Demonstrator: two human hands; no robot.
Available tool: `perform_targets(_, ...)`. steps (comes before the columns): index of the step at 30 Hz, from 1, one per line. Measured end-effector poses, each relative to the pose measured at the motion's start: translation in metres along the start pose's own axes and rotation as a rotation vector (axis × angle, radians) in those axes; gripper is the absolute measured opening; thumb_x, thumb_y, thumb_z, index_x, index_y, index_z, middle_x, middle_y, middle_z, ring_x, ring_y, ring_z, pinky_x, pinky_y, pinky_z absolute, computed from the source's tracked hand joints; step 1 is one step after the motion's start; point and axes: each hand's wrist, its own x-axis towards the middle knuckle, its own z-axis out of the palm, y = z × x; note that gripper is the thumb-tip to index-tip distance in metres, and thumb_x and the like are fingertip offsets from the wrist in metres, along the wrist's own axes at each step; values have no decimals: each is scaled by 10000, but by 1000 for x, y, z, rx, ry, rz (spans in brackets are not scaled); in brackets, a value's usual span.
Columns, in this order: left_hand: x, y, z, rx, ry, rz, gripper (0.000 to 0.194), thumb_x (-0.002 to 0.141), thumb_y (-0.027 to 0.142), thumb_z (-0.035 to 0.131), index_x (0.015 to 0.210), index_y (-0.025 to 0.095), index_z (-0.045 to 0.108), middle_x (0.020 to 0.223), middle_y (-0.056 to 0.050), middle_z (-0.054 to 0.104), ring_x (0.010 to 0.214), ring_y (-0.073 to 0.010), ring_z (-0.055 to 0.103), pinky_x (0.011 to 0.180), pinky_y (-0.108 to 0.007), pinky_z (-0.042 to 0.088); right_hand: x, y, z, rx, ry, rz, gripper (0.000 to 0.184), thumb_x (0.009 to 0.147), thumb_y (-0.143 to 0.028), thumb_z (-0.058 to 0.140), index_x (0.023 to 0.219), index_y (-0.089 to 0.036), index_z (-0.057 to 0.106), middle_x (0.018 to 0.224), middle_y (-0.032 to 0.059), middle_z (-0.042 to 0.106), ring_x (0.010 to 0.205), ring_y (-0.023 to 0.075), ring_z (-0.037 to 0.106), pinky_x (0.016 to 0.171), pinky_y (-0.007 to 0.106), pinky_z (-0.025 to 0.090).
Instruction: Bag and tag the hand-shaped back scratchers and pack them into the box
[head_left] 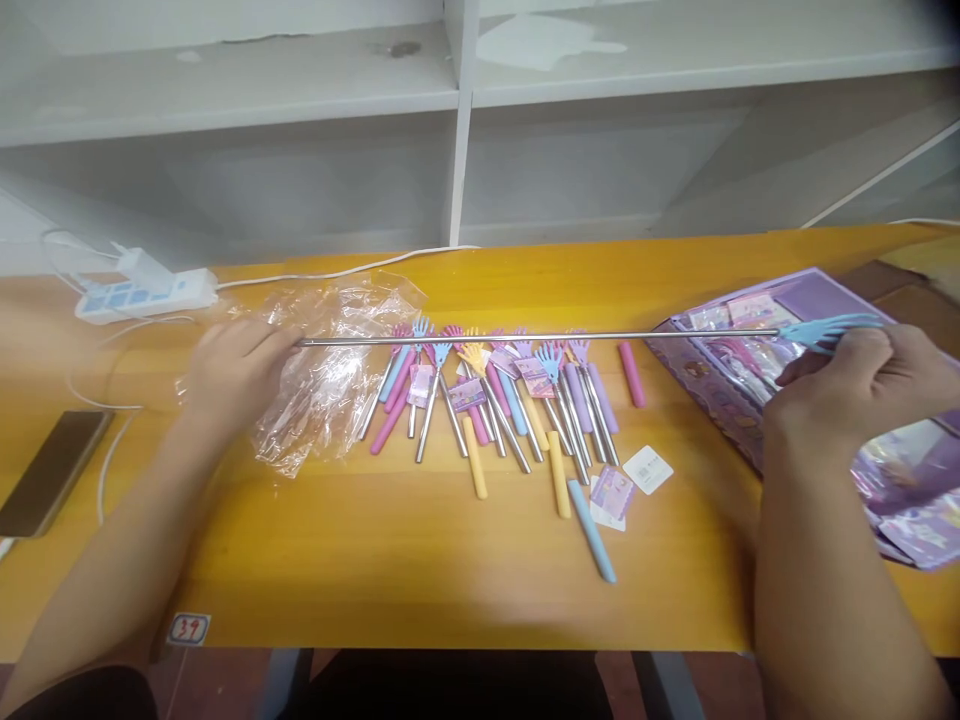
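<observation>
- Blue-clawed telescopic back scratcher (540, 338) spans above the tabletop (315, 590), parallel to its near edge;
- left hand (238, 368), curled closed, grips its rod (352, 342); right hand (862, 385) pinches its claw (814, 328);
- overpulling could bend the rod.

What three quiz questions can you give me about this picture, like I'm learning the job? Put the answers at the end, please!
1. Pick one: what colour is the claw in the right hand?
A) yellow
B) blue
C) pink

2. True or false: the left hand is at the other end of the rod from the claw.

3. Fill in the blank: the number on the label at the front of the table is ____.

Key:
1. B
2. True
3. 39
</observation>
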Motion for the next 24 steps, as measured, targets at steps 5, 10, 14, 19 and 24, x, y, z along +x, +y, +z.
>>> perform_targets(5,3,4,-5,-10,9,-11,248,1129,291,494,1095,214,728,915,-31,773,848,-183,617,745,-316,436,-5,0,3,114,141,-84,283,906,-295,463,625,-262,459,445,-22,386,353,127,369,395,311,274)
perform_targets(10,-1,2,-6,-99,-38,-31,282,1133,359,503,1094,206,736,894,-33,747,827,-175,601,724,-288,437,-16,8,6,141,6,86,94,953,-304,491,875,-251,490,621,-27,475,385,118,441,396,287,309)
perform_targets(14,-7,-1,1,-200,-61,7,298,1135,389,514,1136,207,749,961,-26,780,874,-162,648,745,-262,463,-20,10,8,196,-42,110,73,947,-301,459,920,-243,495,680,-12,493,411,114,444,399,290,347)
perform_targets(19,-9,2,3,-254,-8,49,246,1118,392,565,1131,240,757,991,14,822,862,-145,697,762,-248,494,-23,4,8,290,-40,128,65,881,-253,469,945,-246,479,792,27,538,479,110,469,403,274,350)
perform_targets(24,-6,6,-2,-287,-16,6,280,1120,425,548,1096,240,757,956,5,825,862,-159,710,739,-261,485,-31,-3,12,313,-89,220,138,848,-230,482,974,-268,441,717,-21,468,467,124,460,393,263,337)
